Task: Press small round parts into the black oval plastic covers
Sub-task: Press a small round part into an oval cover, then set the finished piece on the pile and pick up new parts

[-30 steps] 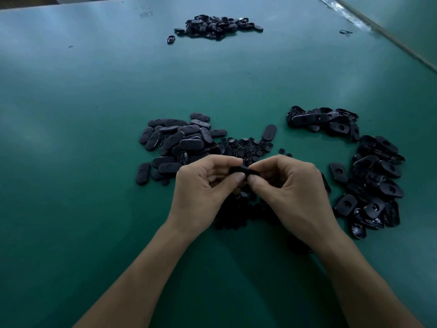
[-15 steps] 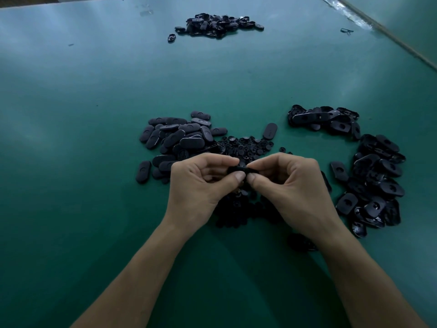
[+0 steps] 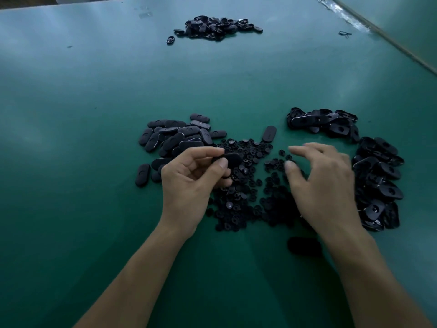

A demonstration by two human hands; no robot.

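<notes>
On the green tabletop (image 3: 94,91), near the middle, a heap of small round parts (image 3: 246,185) is spread out. One black oval cover (image 3: 230,159) is held up over the left side of this heap by the left hand (image 3: 186,183). It is pinched at its left end between the thumb and the first finger, so the grip is closed on it. The other fingers are curled below. Only the smooth side of this cover is seen, so it cannot be told if a round part is set in it.

The right hand (image 3: 324,185) is held just over the right side of the round parts. Its grip is wide and loose, with the fingers spread and a little bent, and nothing is held in it. This hand is a bit blurred.

A left pile of covers (image 3: 175,138) is laid beside the round parts, smooth side up. One lone cover (image 3: 269,133) is laid just behind the heap. A right pile of covers (image 3: 378,176) is laid hollow side up, and a small hole is seen in many of them. A far pile (image 3: 217,26) is seen well apart, near the back edge. A dark shape (image 3: 303,246) is seen by the right wrist, but it is too blurred to be named.
</notes>
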